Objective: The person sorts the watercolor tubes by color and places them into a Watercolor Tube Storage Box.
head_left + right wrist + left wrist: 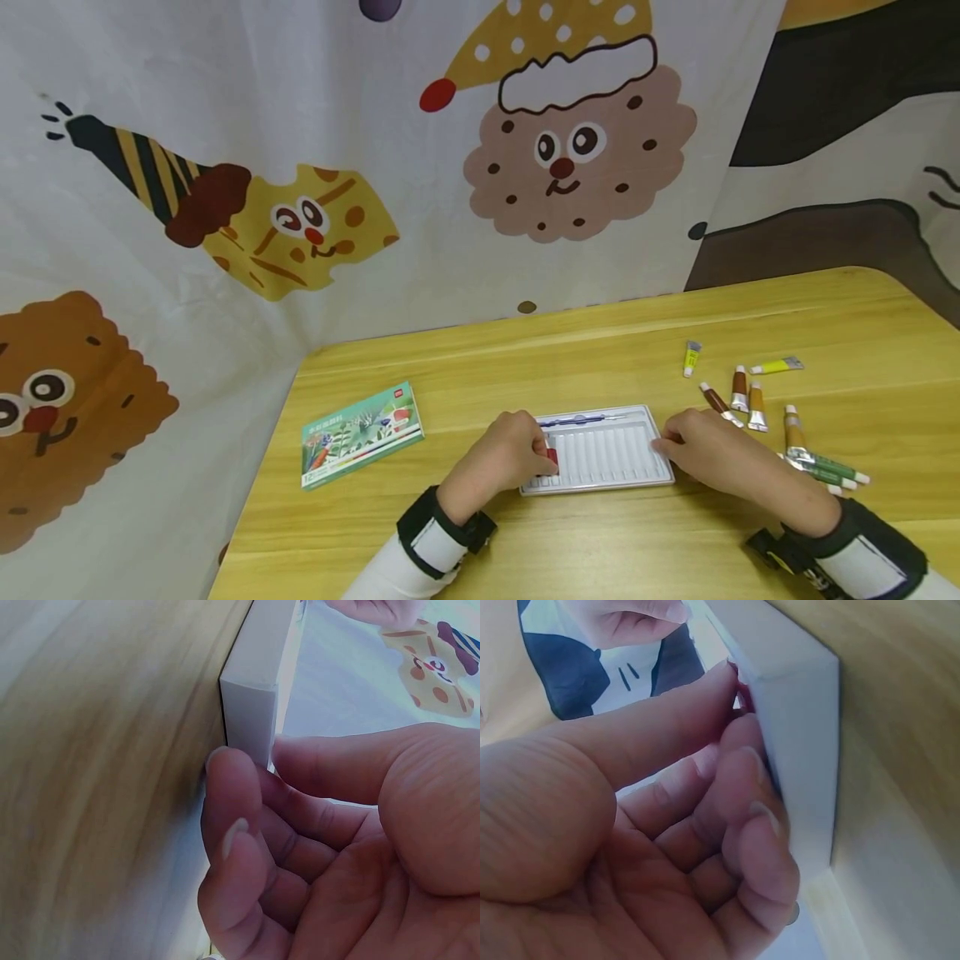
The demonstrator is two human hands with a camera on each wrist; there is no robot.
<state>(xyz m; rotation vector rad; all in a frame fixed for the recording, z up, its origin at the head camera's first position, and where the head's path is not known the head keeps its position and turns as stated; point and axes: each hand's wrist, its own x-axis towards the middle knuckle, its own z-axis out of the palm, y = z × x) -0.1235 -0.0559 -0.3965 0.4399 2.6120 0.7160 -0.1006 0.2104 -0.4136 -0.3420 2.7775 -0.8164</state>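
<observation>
A white ribbed plastic tray (pixel 611 457) lies on the table between the two hands. My left hand (pixel 501 454) pinches a small red paint tube (pixel 552 457) at the tray's left end; fingers cover most of the tube. In the left wrist view, only a sliver of red shows between thumb and forefinger, beside the tray's side wall (pixel 810 750). At the opposite end, my right hand (pixel 716 450) grips the tray's right edge between thumb and fingers, as the right wrist view also shows at the tray corner (pixel 251 712). A thin blue paintbrush (pixel 585 420) lies along the tray's far side.
On the right lie several loose paint tubes: yellow (pixel 692 358), brown (pixel 739 388), ochre (pixel 757 407) and green (pixel 836 469), some close to the right forearm. A green printed paint box (pixel 362 435) rests at the left. Behind the wooden table (pixel 480 367) hangs a cartoon-patterned cloth (pixel 420 275).
</observation>
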